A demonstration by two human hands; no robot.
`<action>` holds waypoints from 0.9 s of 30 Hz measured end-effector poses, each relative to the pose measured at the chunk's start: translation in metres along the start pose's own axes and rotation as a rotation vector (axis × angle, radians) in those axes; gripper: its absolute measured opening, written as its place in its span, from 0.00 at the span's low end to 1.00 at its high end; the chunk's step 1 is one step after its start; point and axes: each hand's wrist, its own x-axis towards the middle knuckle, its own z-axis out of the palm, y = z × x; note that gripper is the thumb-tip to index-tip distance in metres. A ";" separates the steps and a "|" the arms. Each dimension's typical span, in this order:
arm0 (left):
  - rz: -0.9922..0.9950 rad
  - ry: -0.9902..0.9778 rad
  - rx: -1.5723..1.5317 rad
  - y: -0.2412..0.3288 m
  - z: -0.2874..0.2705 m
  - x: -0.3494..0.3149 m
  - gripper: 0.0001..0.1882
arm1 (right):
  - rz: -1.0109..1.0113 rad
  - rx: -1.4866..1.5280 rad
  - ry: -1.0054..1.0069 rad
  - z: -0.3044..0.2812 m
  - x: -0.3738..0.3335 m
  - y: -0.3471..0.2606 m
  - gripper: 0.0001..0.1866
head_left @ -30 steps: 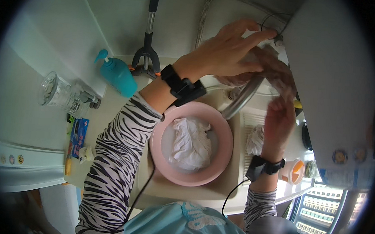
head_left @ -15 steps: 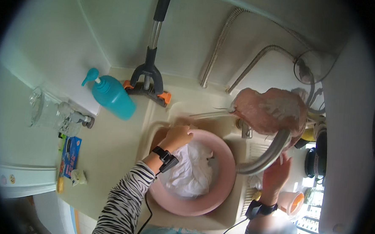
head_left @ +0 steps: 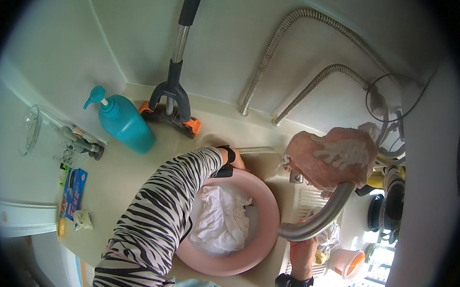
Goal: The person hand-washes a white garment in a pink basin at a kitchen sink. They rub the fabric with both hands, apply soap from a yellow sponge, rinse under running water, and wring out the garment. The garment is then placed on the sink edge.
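Observation:
A pink basin [head_left: 268, 213] stands in the pale sink, with a white cloth [head_left: 220, 221] lying crumpled in cloudy water inside it. My left hand [head_left: 234, 158] reaches past the basin's far rim, beside the sink's far edge; its fingers are mostly hidden by the wrist and basin. My right hand [head_left: 301, 254] is raised under the curved metal faucet spout [head_left: 317, 221], right of the basin. The spout covers its fingers, so whether they grip it does not show. A pinkish, wrinkled covering with whitish patches [head_left: 333, 154] hangs over the faucet's upper part.
A teal pump bottle [head_left: 127, 123] and a squeegee-type mop head [head_left: 169, 114] stand at the back left. A blue box [head_left: 73, 193] and glass jug [head_left: 38, 133] are farther left. Ribbed drainboard [head_left: 310, 199], orange-and-white cup [head_left: 347, 264] and metal hoses [head_left: 277, 42] lie rightward.
My left hand has moved from the basin's upper left rim to beyond its far side. My right hand has come left and in under the spout. The whole view has shifted slightly.

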 end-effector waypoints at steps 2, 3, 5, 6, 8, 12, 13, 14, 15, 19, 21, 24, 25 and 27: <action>-0.019 0.034 0.099 -0.004 0.002 -0.006 0.33 | 0.013 -0.004 -0.100 -0.007 -0.001 0.000 0.07; 0.109 0.098 0.068 -0.004 0.005 -0.011 0.29 | 0.026 0.008 -0.074 -0.009 -0.002 0.001 0.06; 0.217 0.041 -0.599 -0.004 0.007 -0.028 0.29 | 0.042 -0.021 -0.110 -0.012 -0.003 0.003 0.05; 0.283 0.047 -0.784 -0.006 0.003 -0.041 0.30 | 0.048 -0.042 -0.129 -0.012 -0.005 0.003 0.05; 0.549 0.077 -1.185 -0.004 0.000 -0.071 0.30 | 0.056 -0.039 -0.144 -0.009 -0.008 0.005 0.06; 0.735 -0.047 -1.412 -0.002 0.009 -0.157 0.33 | 0.082 -0.056 -0.201 0.005 -0.020 0.008 0.05; 0.741 -0.024 -1.460 0.000 0.017 -0.176 0.31 | 0.098 -0.068 -0.211 0.009 -0.024 0.009 0.06; 0.779 -0.012 -1.508 0.002 0.027 -0.194 0.28 | 0.114 -0.080 -0.224 0.012 -0.027 0.010 0.06; 0.816 0.002 -1.556 0.003 0.037 -0.210 0.26 | 0.119 -0.081 -0.273 0.014 -0.031 0.012 0.06; 0.839 0.240 -1.427 0.008 0.072 -0.245 0.13 | 0.177 -0.128 -0.354 0.018 -0.044 0.019 0.06; 0.851 0.285 -1.392 0.009 0.086 -0.253 0.12 | 0.224 -0.156 -0.373 0.019 -0.048 0.023 0.06; 0.863 0.288 -1.424 0.014 0.103 -0.256 0.16 | 0.282 -0.213 -0.373 0.022 -0.050 0.029 0.07; 0.862 0.298 -1.428 0.017 0.107 -0.254 0.16 | 0.290 -0.215 -0.396 0.024 -0.050 0.032 0.07; 0.818 0.386 -1.440 0.025 0.109 -0.246 0.17 | 0.298 -0.192 -0.440 0.027 -0.050 0.038 0.07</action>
